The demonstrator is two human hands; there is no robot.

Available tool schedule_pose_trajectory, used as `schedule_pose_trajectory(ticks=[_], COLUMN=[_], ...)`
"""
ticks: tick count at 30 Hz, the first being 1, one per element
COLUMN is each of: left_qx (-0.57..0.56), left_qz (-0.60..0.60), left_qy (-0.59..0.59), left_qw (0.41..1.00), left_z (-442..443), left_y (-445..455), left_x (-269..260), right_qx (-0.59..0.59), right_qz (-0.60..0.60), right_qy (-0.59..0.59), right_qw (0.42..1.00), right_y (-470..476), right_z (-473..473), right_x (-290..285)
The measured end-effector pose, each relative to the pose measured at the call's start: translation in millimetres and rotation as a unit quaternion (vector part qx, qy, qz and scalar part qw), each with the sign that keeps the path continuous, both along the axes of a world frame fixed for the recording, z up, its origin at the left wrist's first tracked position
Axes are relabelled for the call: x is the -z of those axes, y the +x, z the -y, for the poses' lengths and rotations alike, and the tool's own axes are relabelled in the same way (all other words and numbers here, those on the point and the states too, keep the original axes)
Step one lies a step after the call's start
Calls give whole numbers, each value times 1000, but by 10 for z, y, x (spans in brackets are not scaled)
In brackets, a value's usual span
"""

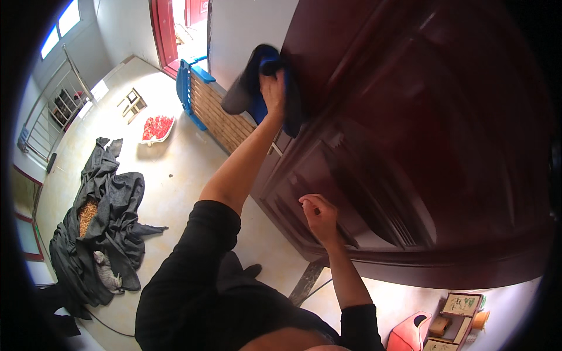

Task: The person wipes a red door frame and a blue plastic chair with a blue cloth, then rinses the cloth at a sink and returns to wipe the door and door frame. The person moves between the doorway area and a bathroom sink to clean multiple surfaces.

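My left hand [273,92] grips a dark cloth with blue parts [259,94] at the edge of a dark red panelled door [377,145]. Part of the cloth is blurred, and it hangs down on both sides of the hand. My right hand [321,216] is in front of the door's lower panel, its fingers curled; nothing clear shows in it, and whether it touches the door cannot be told.
A folded slatted bed with blue ends [219,109] leans by the wall. On the floor are a basin of red chillies [157,129], a small wooden stool [133,104], a grey cloth [116,193] and a cat [107,274]. Boxes [461,304] stand beyond the door.
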State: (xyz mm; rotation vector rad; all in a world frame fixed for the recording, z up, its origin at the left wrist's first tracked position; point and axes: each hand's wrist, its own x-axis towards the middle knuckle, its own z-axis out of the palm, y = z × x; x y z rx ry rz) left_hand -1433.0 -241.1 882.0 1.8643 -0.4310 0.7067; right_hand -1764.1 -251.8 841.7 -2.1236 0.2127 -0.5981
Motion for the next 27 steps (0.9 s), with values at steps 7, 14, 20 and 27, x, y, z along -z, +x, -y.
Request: schedule_pose_trajectory(ticks=[7, 14, 20, 27], left_qx=[168, 299, 270, 219], left_qz=[87, 152, -338, -337], left_qy=[-82, -52, -119, -102], left_qw=[979, 941, 894, 910], left_z=[-204, -514, -675, -1196], left_y=[528, 437, 415, -902], left_x=[565, 1203, 1960, 2232], right_qx=[-6, 83, 119, 201], right_qz=[-28, 39, 4, -85], right_qy=[2, -115, -85, 100], right_qw=[1000, 989, 989, 971], right_y=[688, 1282, 1206, 584], right_z=[-334, -561, -631, -680], right_x=[107, 186, 393, 972])
